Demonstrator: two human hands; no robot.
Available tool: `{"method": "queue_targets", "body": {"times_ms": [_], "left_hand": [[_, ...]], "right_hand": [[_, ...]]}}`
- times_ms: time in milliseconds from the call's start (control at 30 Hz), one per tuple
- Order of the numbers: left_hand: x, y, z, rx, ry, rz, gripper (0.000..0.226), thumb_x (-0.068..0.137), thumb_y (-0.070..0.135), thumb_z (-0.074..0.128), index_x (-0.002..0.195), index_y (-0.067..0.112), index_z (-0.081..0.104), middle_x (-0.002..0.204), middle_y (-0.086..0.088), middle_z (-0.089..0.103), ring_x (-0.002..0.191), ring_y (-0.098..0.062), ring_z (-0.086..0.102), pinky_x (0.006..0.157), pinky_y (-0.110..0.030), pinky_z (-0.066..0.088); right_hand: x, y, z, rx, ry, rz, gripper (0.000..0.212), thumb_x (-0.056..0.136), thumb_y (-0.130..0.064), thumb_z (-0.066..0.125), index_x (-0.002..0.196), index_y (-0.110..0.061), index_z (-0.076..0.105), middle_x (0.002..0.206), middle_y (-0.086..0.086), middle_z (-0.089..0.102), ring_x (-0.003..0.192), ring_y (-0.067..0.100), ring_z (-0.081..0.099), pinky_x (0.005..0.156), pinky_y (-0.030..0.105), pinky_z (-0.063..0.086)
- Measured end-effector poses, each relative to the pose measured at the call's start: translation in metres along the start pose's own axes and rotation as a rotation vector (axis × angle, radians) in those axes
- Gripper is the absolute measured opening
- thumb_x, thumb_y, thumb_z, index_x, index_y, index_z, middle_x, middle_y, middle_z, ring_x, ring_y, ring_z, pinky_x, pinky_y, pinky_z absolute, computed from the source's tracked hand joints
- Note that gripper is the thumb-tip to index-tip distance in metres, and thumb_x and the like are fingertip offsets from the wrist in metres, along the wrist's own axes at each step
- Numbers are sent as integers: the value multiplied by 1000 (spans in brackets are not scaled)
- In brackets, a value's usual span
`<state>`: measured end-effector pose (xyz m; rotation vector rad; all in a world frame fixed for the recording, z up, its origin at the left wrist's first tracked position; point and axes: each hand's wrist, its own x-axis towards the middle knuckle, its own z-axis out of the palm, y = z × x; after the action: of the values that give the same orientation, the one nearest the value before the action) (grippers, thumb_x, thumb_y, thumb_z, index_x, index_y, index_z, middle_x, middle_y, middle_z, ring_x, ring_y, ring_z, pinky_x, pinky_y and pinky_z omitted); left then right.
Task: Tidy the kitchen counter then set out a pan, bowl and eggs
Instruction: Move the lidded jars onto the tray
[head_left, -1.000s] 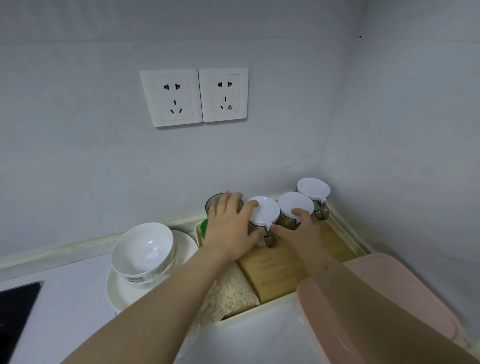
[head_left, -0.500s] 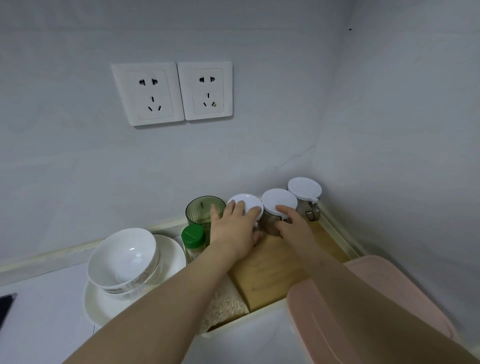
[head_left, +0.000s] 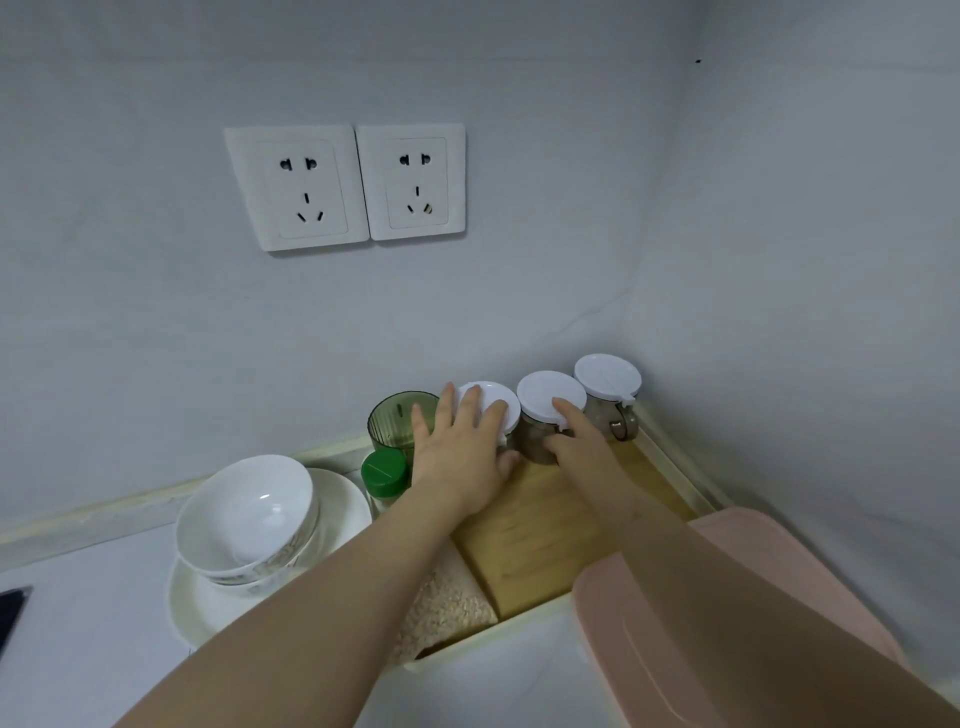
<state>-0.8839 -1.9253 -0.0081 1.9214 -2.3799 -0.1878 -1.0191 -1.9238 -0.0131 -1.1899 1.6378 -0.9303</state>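
Jars: three white-lidded spice jars stand in a row on the wooden board (head_left: 540, 535) in the corner of the surface; left jar (head_left: 491, 410), middle jar (head_left: 548, 410), right jar (head_left: 608, 387).
Left hand (head_left: 462, 457): grip clamped over the left jar, fingers spread on its lid.
Right hand (head_left: 576, 441): grip on the middle jar, forefinger on the lid, thumb at its side.
Neighbours: green cup (head_left: 400, 421) and green-capped bottle (head_left: 384, 473) just beside the left hand.
Bowl (head_left: 244, 519): stacked on a plate (head_left: 343, 499), left of the board.
Advice: slide both jars level and slowly, keeping lids pressed.

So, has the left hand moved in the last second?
Yes. The left hand shifted right: earlier it covered the green cup, now it rests on the jar lid beside it.
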Motion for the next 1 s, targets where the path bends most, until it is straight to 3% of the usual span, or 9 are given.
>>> {"method": "queue_targets", "body": {"times_ms": [100,200,300,400,467,600,733,867,1000], "left_hand": [[-12,-2,-4,-80,105,-17,51,96,41,37,143,27,25,157,1,10,146,-24,-4,116,-50,1],[-29,-9,-14,-201,200,-42,46,94,33,42,139,24,35,151,1,26,144,-22,13,116,-39,14],[-53,-16,-29,-346,329,-41,41,91,24,49,131,19,47,138,0,43,131,-21,34,107,-31,28],[-80,-24,-48,-529,302,13,38,90,17,52,127,16,51,133,-1,50,124,-18,42,98,-25,34],[-99,-29,-63,-637,253,15,35,90,16,53,124,16,53,128,0,54,118,-16,48,90,-20,35],[-146,-38,-88,-882,232,-110,28,91,14,51,118,15,56,116,1,58,102,-17,56,81,-21,41],[-194,-54,-90,-1088,184,-225,21,92,16,51,111,19,56,92,4,57,78,-9,52,66,-19,41],[-240,-64,-83,-1199,184,-304,13,91,13,51,94,23,58,89,4,57,84,-14,53,65,-21,41],[-287,-70,-80,-1208,206,-355,16,91,13,50,105,17,58,99,0,57,93,-17,54,66,-21,41]], "right_hand": [[-10,-5,2,4,96,1,57,87,-8,48,142,-20,37,140,8,43,123,25,47,106,39,39],[-34,-19,2,12,163,1,52,87,-9,49,137,-16,41,132,7,49,109,22,51,86,29,44],[-63,-34,8,26,160,-17,43,89,-10,49,131,-14,44,115,3,51,92,16,45,73,24,35],[-96,-49,22,31,164,-62,34,88,-8,51,122,-9,51,97,0,57,83,14,48,72,24,36],[-118,-57,32,58,142,-61,33,88,-10,51,121,-11,52,102,0,57,87,13,51,74,22,37],[-166,-67,49,132,84,-67,17,90,-9,49,105,-15,51,86,-5,50,74,5,46,62,20,36],[-212,-67,73,204,67,-80,14,88,-8,50,101,-13,53,86,-1,52,69,9,46,58,22,34],[-253,-59,97,227,26,-53,11,89,-8,50,93,-18,54,82,-5,54,79,16,52,62,24,37],[-290,-54,115,226,-44,-31,12,89,-8,48,91,-18,55,94,2,56,88,19,52,68,26,40]]}}
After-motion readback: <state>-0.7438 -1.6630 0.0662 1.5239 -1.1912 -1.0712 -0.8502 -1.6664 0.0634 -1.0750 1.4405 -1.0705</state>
